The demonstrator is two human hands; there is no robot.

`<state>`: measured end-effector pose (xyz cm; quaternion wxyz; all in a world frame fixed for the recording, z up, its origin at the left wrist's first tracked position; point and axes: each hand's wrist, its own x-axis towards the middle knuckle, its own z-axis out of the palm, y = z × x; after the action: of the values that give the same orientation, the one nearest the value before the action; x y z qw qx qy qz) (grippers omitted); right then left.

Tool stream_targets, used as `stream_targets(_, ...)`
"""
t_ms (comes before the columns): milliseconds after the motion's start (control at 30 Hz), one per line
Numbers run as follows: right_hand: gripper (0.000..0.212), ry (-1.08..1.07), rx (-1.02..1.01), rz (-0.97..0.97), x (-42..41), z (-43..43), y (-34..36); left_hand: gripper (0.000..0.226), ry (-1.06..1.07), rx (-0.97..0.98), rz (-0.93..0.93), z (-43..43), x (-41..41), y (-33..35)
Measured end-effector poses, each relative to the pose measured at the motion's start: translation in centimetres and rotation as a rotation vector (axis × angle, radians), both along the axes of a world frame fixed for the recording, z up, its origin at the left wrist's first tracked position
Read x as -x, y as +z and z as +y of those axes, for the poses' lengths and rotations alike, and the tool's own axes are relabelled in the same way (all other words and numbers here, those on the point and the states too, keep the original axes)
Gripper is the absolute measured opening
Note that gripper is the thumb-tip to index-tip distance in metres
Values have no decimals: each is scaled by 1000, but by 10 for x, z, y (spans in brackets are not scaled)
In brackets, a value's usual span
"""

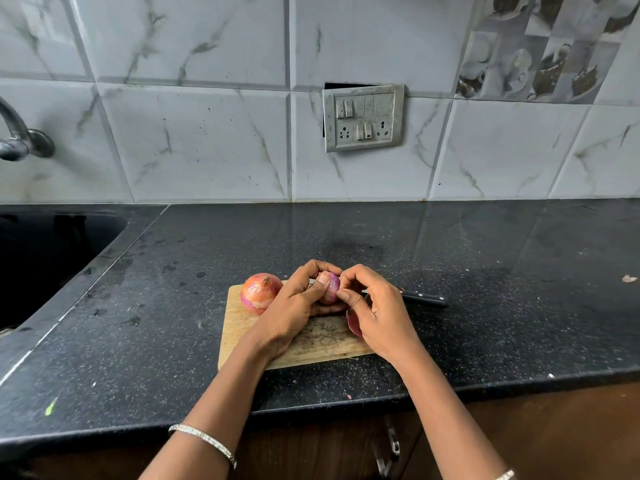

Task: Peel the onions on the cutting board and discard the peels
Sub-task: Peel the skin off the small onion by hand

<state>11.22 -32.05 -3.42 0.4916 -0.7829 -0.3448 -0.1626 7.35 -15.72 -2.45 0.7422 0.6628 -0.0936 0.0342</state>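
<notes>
Left hand [298, 306] and right hand [372, 308] close together, fingers curled, forearms angled inward.

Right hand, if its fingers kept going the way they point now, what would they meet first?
The right hand points left; its fingers already touch the small purple onion that the left hand grips.

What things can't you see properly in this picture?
- Held onion: mostly covered by the left hand and right hand.
- Knife: blade hidden behind the right hand.
- Red piece on the board: half hidden by the right hand.
- Tap: cut off by the left edge.
</notes>
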Motion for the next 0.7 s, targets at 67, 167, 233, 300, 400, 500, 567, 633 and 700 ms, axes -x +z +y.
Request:
stream_targets(67, 10, -2, -3, -6, 0, 0, -1, 27, 9, -3, 0, 0, 0, 0)
stream_targets(167, 12, -15, 4, -20, 0, 0, 0, 27, 21, 1, -1, 0, 0, -1)
stream_targets(233, 15, -18, 3, -25, 1, -1, 1, 27, 28, 5, -3, -1, 1, 0)
stream_targets(300, 20, -20, 2, -32, 2, 0, 3, 27, 42, 6, -8, -2, 1, 0)
stream_targets(400, 18, -12, -7, -48, 4, -1, 4, 26, 66, 32, -14, -2, 0, 1)
stream_targets(500, 17, -35, -59, -30, 4, -3, 5, 29, 71, 53, -17, -3, 1, 1)
stream_targets(567, 16, -90, -115, 1, 5, -4, 5, 30, 76, 38, -15, -3, 2, 1)
stream_targets(633, 17, -130, -153, 22, 5, -5, 4, 29, 80, 20, -11, -3, 2, 1)
stream_targets(700, 29, -132, -141, 52, 5, -5, 5, 27, 92, -2, -10, -4, 3, 2)
